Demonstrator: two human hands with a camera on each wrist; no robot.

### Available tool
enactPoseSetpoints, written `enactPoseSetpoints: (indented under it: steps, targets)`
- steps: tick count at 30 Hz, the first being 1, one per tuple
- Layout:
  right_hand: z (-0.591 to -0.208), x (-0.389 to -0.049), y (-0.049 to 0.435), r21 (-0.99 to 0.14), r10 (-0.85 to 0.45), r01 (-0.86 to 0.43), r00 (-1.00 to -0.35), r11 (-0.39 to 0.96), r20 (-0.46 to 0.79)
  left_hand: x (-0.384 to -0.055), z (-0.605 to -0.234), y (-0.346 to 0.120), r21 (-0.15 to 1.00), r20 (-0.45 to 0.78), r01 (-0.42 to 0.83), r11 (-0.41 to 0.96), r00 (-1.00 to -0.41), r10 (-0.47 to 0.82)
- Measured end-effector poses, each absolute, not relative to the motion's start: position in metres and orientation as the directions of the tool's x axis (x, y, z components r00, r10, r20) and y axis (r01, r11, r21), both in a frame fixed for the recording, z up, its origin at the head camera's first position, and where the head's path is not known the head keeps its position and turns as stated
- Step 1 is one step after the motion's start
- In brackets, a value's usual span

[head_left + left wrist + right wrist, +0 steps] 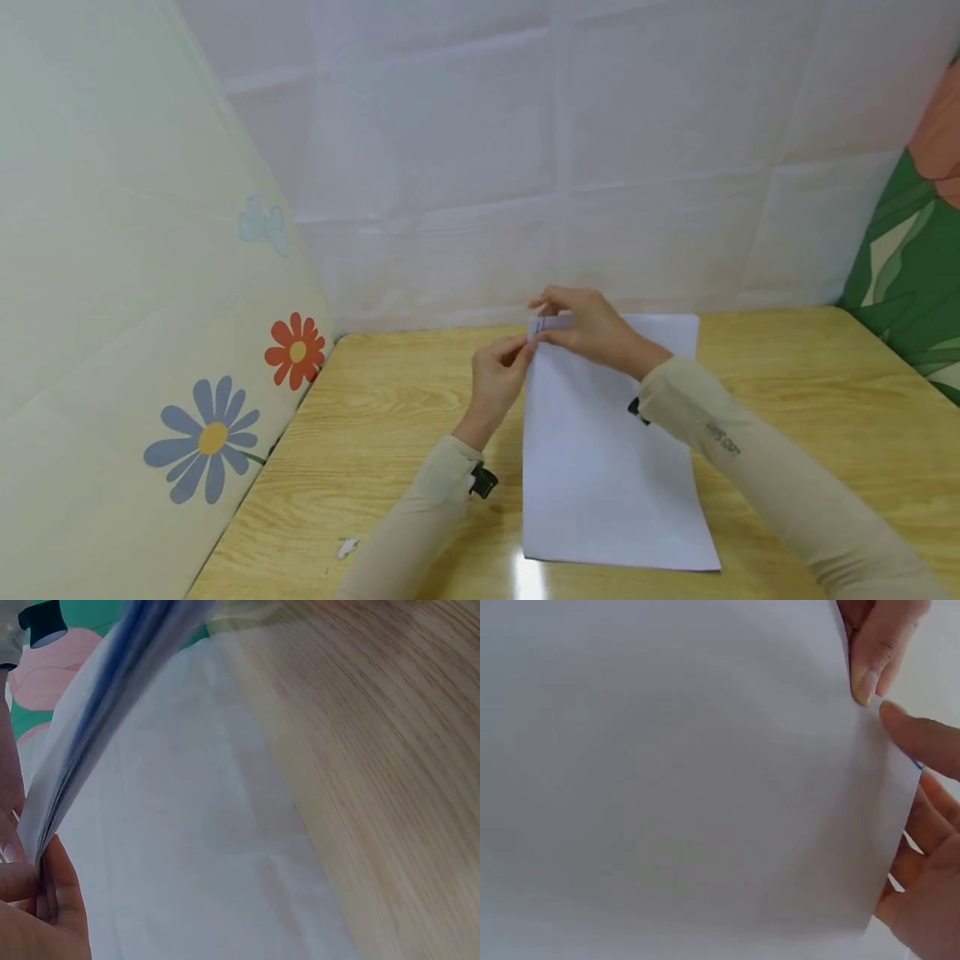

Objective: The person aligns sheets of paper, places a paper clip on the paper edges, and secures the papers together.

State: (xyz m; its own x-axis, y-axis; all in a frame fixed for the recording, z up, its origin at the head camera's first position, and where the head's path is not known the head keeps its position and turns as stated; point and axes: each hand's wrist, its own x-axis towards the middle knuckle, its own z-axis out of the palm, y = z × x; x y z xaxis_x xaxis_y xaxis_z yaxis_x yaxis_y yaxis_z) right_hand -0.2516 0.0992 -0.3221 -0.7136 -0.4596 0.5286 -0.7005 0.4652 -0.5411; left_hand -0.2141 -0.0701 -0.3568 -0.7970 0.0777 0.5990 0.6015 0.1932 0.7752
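A thin stack of white paper stands tilted up from the wooden table, its top end near the back edge. My left hand pinches the left edge of the stack near the upper corner, thumb on the front in the right wrist view. Just above, my right hand grips the top left corner, with the thumb in front and the other fingers behind. A small blue thing shows at the corner under the right thumb, too little visible to name. Layered sheet edges of the stack show blurred blue in the left wrist view.
A torn white scrap lies on the wooden table at the front left. Behind the table hangs a creased white cloth. Flower-patterned panels stand at the left and the right.
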Motion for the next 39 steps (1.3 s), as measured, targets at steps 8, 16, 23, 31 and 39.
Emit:
enactPoseSetpoints:
  steps: [8, 16, 23, 31, 39]
  targets:
    - [-0.323, -0.252, 0.123, -0.521, -0.295, -0.683, -0.710, 0.512, 0.640, -0.218, -0.356, -0.074, 0.863, 0.473, 0.470, 0.184, -0.880, 0.032]
    - [-0.341, -0.248, 0.167, -0.641, 0.064, -0.534, -0.739, 0.551, 0.670, -0.242, -0.372, -0.082, 0.861, 0.475, 0.466, 0.205, -0.880, 0.007]
    - [-0.367, -0.236, 0.201, -0.850, 0.205, -0.306, -0.883, 0.430, 0.421, -0.256, -0.380, -0.085, 0.871, 0.469, 0.457, 0.182, -0.883, -0.024]
    - [-0.416, -0.222, 0.218, -0.948, -0.221, 0.032, -0.970, 0.317, -0.106, -0.257, -0.378, -0.086, 0.871, 0.477, 0.467, 0.149, -0.879, -0.031]
    - [-0.441, -0.208, 0.208, -0.989, -0.332, 0.059, -0.938, 0.137, -0.102, -0.259, -0.378, -0.086, 0.871, 0.482, 0.471, 0.139, -0.874, -0.059]
